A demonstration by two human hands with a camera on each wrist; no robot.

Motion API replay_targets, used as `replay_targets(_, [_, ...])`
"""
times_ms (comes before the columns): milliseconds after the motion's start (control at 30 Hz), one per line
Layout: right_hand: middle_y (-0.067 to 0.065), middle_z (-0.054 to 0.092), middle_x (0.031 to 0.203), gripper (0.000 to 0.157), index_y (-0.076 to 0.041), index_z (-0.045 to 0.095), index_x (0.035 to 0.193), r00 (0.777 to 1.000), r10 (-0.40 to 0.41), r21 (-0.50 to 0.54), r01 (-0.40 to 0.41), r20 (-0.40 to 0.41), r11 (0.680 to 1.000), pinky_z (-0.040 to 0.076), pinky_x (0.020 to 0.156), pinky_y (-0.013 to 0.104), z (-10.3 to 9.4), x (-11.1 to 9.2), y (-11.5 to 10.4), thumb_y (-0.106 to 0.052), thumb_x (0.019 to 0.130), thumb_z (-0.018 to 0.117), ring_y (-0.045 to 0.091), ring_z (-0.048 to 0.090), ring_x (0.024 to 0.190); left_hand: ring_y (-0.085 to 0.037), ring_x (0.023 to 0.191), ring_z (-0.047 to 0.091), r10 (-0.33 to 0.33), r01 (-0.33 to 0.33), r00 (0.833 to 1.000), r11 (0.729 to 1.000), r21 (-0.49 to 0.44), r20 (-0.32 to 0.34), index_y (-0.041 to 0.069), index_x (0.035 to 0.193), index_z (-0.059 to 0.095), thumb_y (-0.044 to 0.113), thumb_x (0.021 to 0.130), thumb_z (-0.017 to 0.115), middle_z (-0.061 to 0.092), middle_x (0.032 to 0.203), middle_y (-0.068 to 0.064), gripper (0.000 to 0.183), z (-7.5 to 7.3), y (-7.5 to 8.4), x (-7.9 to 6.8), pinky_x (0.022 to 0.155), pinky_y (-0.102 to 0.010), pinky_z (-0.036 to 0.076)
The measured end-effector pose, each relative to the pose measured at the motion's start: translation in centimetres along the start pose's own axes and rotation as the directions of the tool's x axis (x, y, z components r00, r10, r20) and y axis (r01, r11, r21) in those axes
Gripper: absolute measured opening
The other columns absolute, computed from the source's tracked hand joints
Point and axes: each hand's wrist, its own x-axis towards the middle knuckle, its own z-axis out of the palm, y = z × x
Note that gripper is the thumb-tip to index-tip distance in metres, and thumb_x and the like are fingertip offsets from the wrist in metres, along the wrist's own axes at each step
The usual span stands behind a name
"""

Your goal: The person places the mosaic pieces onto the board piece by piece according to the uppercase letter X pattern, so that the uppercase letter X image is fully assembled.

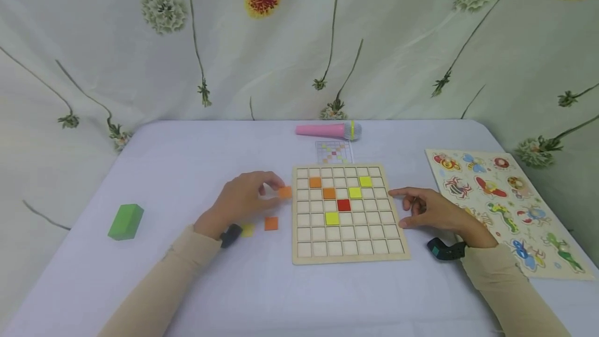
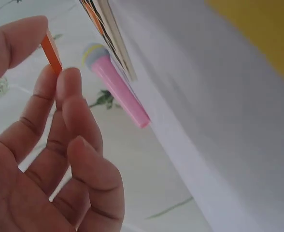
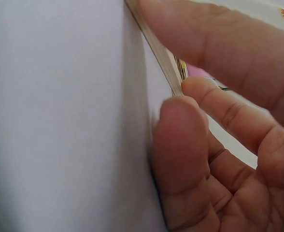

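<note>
Between thumb and fingertips, my left hand [image 1: 243, 199] pinches a square orange tile [image 1: 285, 192], held at the left edge of a wooden grid board [image 1: 351, 260]; the left wrist view shows the tile [image 2: 51, 52] edge-on. My right hand [image 1: 432, 211] touches the board's right edge with its extended index finger, thumb tip close to the same edge. On the board lie a red tile [image 1: 343, 205], two orange tiles and several yellow ones, forming crossing diagonals. Beside the left wrist are a loose orange tile [image 1: 271, 223] and a partly hidden yellow tile [image 1: 247, 230].
Behind the board lies a small pattern card [image 1: 334, 152], with a pink toy microphone [image 1: 323, 130] beyond it. A green block [image 1: 125, 221] sits at the left. At the right, an insect puzzle board [image 1: 489, 183] lies partly under the right forearm.
</note>
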Motion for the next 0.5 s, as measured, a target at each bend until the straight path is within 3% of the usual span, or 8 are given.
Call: replay_targets(500, [0.007,0.055,0.099,0.068,0.013,0.057,0.144,1.0,-0.009,-0.014,0.009,-0.014,1.0,0.041,0.067,0.025,0.0,0.1,0.0,-0.002,0.086,0.088,0.014,0.049,0.077,-0.019,0.099,0.062,0.057,-0.057,0.998,0.998,-0.026,0.019,0.022,0.121,0.077,0.027,0.094,0.084,0.074,0.112,0.007,0.028,1.0,4.2,0.7,0.082,-0.038,0.051])
